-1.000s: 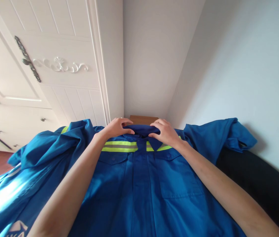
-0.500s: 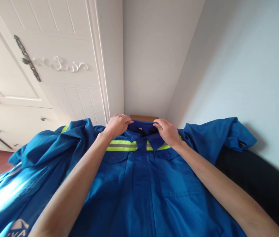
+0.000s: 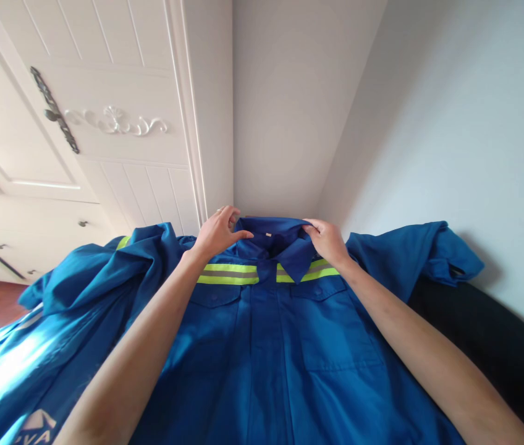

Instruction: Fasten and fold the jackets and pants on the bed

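A blue work jacket (image 3: 262, 346) lies spread out with its front up. Yellow-green bands with a grey stripe (image 3: 229, 273) cross its chest above two flap pockets. Its darker blue collar (image 3: 280, 224) stands raised at the far end, with a small pale label (image 3: 268, 234) inside. At the collar's left side is my left hand (image 3: 220, 233), thumb stretched away from the fingers, a ring on one finger. My right hand (image 3: 327, 240) pinches the right part of the collar between thumb and fingers.
More blue garment fabric (image 3: 81, 296) with white lettering lies bunched on the left. Black material (image 3: 475, 346) sits under the right sleeve (image 3: 429, 250). A white cabinet (image 3: 141, 68) with a dark handle (image 3: 53, 111) stands at left; a pale wall (image 3: 466, 117) rises at right.
My left thumb and fingers have parted at the collar. My right hand has shifted slightly right along the collar, whose back edge now stands higher and covers most of the brown piece behind it.
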Tool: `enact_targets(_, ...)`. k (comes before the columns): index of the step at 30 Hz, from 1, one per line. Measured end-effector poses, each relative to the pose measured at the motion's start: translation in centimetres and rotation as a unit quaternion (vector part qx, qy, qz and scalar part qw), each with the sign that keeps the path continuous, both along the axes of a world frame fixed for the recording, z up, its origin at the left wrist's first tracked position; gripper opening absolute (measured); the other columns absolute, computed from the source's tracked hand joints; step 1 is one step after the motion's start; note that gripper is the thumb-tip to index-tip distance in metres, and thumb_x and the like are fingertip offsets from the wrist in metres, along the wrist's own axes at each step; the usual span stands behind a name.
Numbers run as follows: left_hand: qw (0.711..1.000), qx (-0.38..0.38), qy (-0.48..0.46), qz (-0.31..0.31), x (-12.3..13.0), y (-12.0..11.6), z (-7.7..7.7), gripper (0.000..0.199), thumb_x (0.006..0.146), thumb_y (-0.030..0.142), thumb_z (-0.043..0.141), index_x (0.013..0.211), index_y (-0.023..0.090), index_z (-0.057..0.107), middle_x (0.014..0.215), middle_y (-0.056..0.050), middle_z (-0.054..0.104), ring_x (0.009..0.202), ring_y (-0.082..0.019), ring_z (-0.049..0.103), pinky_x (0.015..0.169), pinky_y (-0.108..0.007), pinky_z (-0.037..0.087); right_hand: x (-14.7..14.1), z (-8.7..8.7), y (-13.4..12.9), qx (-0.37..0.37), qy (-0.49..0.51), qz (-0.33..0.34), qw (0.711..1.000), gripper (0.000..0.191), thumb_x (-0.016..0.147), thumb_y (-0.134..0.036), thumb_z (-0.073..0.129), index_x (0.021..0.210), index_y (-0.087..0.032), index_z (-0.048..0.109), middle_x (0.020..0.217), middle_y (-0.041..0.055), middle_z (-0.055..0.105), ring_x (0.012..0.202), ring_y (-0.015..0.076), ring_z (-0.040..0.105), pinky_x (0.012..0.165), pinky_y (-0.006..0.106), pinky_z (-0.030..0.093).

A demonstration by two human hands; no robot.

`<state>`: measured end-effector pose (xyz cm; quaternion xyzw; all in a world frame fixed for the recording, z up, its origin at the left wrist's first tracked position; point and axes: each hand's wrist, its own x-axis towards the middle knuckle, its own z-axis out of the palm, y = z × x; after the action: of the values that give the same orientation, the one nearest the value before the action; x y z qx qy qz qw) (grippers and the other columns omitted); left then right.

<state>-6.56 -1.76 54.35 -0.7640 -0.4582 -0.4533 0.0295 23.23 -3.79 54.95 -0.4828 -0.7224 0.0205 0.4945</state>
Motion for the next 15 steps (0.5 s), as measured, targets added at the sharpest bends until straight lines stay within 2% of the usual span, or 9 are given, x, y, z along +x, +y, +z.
enact_targets(2,0.999,-0.045,-0.002,0.016,-0.1,0.4,-0.3,0.059,0.066,0.060,0.080,0.105,0.021,0.060,0.089,-0.003,0.067,0.078,-0.021,0.062,0.067,-0.029,0.045,0.1,-0.2,0.4,-0.002,-0.001,-0.006,1.000,0.028,0.090,-0.031,0.054,0.107,-0.024,0.075,0.111,0.0058,0.076,0.109,0.0291,0.068,0.100,0.046,0.049)
enact_targets(7,0.985,-0.158,-0.056,0.031,0.4,1.1,-1.2,0.037,0.070,0.051,0.079,0.081,0.021,0.059,0.073,-0.001,0.067,0.073,-0.021,0.065,0.062,-0.028,0.046,0.0,-0.7,0.7,0.003,0.012,0.006,1.000,0.028,0.090,-0.031,0.052,0.111,-0.025,0.070,0.108,0.0049,0.075,0.103,0.0256,0.068,0.098,0.043,0.049)
enact_targets(11,0.957,-0.241,-0.164,0.013,1.3,1.6,-2.2,0.045,0.067,0.052,0.080,0.092,0.021,0.059,0.065,0.000,0.067,0.064,-0.021,0.067,0.057,-0.029,0.050,-0.4,-0.8,0.2,-0.001,-0.006,0.003,1.000,0.022,0.092,-0.037,0.051,0.103,-0.026,0.067,0.094,0.0044,0.075,0.090,0.0254,0.069,0.086,0.040,0.051)
enact_targets(15,0.909,-0.307,-0.281,-0.027,2.0,2.0,-2.7,0.034,0.071,0.024,0.078,0.098,0.017,0.058,0.061,0.000,0.066,0.060,-0.021,0.070,0.056,-0.029,0.056,-0.8,-0.3,-0.7,-0.008,-0.018,-0.051,0.999,0.020,0.091,-0.043,0.052,0.094,-0.025,0.061,0.082,0.0045,0.072,0.076,0.0239,0.066,0.075,0.038,0.050)
